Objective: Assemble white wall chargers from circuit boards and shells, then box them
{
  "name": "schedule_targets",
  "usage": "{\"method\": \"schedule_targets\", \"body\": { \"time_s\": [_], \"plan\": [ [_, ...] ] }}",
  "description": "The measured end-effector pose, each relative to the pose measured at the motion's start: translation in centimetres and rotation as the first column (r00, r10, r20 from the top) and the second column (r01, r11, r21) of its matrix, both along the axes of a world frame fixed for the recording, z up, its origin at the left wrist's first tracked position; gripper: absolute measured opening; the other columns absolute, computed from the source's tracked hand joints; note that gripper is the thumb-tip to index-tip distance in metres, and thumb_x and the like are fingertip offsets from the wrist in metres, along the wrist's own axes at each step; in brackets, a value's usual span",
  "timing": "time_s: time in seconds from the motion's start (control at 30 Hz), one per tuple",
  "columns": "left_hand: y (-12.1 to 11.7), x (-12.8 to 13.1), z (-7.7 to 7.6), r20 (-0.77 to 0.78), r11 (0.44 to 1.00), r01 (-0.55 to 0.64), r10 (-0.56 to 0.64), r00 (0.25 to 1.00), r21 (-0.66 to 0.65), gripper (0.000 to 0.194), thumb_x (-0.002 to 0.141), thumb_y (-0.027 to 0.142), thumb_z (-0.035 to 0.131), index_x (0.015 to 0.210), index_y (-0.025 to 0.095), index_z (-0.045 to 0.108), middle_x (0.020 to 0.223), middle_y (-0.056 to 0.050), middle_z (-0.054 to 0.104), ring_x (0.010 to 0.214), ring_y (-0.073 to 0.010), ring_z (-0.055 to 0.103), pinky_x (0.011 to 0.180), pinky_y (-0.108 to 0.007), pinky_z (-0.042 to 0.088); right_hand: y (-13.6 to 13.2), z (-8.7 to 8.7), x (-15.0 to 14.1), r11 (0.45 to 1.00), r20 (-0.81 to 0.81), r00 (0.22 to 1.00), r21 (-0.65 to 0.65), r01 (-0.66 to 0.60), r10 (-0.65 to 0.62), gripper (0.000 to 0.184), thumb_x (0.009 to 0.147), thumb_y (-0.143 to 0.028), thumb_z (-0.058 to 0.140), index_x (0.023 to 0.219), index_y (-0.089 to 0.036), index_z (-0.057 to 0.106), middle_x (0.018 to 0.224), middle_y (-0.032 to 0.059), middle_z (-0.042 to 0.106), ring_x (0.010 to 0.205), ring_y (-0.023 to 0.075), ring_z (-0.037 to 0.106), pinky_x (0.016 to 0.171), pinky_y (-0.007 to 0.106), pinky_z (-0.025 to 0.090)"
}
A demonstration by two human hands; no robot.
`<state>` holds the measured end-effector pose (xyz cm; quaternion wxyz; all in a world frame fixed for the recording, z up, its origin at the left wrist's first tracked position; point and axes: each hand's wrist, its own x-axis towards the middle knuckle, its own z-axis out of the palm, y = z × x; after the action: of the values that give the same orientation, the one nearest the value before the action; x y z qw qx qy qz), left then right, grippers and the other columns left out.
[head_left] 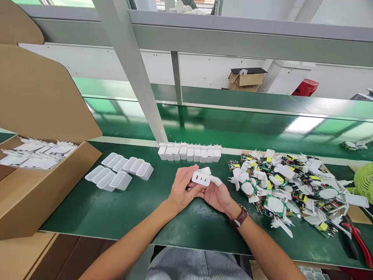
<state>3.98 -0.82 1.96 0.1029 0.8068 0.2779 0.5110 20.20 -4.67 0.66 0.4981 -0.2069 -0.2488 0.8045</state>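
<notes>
Between my two hands is a white USB charger (201,178), its port face with one red port and several dark slots turned up toward me. My left hand (181,188) pinches its left side with fingers and thumb. From the right, my right hand (219,197) curls round the charger, and a white cover wraps one of its fingers. The underside of the charger is hidden by the fingers. Beyond the hands stands a tight row of white chargers (189,152). Open white plastic housings (121,181) lie in short rows to the left.
A large heap of circuit boards with white parts (288,186) covers the right of the green table (140,217). Red-handled pliers (359,243) lie at its right edge. At left stands an open cardboard box (58,190) holding white pieces. A grey post (134,70) rises behind the table.
</notes>
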Motion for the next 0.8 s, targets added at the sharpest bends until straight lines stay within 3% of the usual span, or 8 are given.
{"method": "schedule_targets", "body": {
  "time_s": [0.43, 0.5, 0.57, 0.67, 0.73, 0.8],
  "plan": [
    [0.1, -0.2, -0.5, 0.01, 0.994, 0.004, -0.003, 1.0, -0.11, 0.062, 0.095, 0.026, 0.068, 0.152, 0.026, 0.043, 0.129, -0.013, 0.067, 0.112, -0.0265, 0.06, 0.091, -0.044, 0.056, 0.0, 0.1, -0.2, 0.998, 0.09, 0.996, -0.058, 0.006, -0.001, 0.046, 0.096, -0.05, 0.047, 0.122, -0.018, 0.068, 0.106, 0.0121, 0.078, 0.117, 0.0314, 0.068, 0.1, 0.052, 0.052],
    [0.0, -0.3, -0.5, 0.025, 0.991, 0.017, -0.014, 1.0, -0.131, 0.06, 0.095, 0.034, 0.069, 0.149, 0.025, 0.047, 0.127, -0.013, 0.067, 0.112, -0.0271, 0.06, 0.092, -0.045, 0.056, 0.0, 0.1, -0.2, 0.999, 0.114, 0.993, -0.041, 0.001, 0.003, 0.05, 0.096, -0.053, 0.046, 0.125, -0.018, 0.067, 0.112, 0.013, 0.077, 0.119, 0.0324, 0.066, 0.102, 0.053, 0.051],
    [0.0, -0.5, -0.6, 0.052, 0.975, 0.063, -0.053, 0.997, -0.211, 0.063, 0.089, 0.049, 0.074, 0.143, 0.024, 0.051, 0.126, -0.014, 0.066, 0.113, -0.0287, 0.061, 0.094, -0.047, 0.056, 0.1, -0.2, -0.1, 0.997, 0.176, 0.982, 0.008, 0.071, -0.071, 0.053, 0.094, -0.055, 0.05, 0.132, -0.02, 0.063, 0.125, 0.0124, 0.073, 0.122, 0.0325, 0.064, 0.105, 0.054, 0.05],
    [0.0, -1.1, -0.8, 0.104, 0.888, 0.178, -0.148, 0.984, -0.425, 0.063, 0.084, 0.057, 0.076, 0.132, 0.023, 0.054, 0.126, -0.014, 0.065, 0.116, -0.0285, 0.064, 0.099, -0.046, 0.056, 0.0, -1.4, 0.1, 0.961, 0.36, 0.898, 0.203, 0.189, -0.252, 0.069, 0.086, -0.046, 0.068, 0.149, -0.026, 0.047, 0.145, 0.0094, 0.06, 0.129, 0.03, 0.059, 0.112, 0.051, 0.045],
    [0.1, -1.6, -0.7, 0.134, 0.818, 0.241, -0.2, 0.97, -0.522, 0.054, 0.086, 0.05, 0.076, 0.128, 0.023, 0.054, 0.128, -0.013, 0.065, 0.117, -0.0265, 0.066, 0.101, -0.045, 0.056, -0.1, -2.4, 0.3, 0.912, 0.514, 0.788, 0.385, 0.143, -0.34, 0.081, 0.083, -0.038, 0.074, 0.155, -0.027, 0.038, 0.152, 0.0094, 0.053, 0.133, 0.0278, 0.055, 0.117, 0.048, 0.04],
    [0.3, -2.2, -0.3, 0.129, 0.79, 0.268, -0.236, 0.963, -0.551, 0.057, 0.085, 0.043, 0.079, 0.131, 0.023, 0.051, 0.133, -0.014, 0.063, 0.121, -0.0264, 0.065, 0.105, -0.046, 0.054, -0.3, -3.2, 0.5, 0.86, 0.636, 0.658, 0.508, 0.036, -0.403, 0.085, 0.085, -0.033, 0.071, 0.159, -0.026, 0.031, 0.152, 0.0101, 0.051, 0.133, 0.0259, 0.054, 0.118, 0.046, 0.037]
  ]
}}
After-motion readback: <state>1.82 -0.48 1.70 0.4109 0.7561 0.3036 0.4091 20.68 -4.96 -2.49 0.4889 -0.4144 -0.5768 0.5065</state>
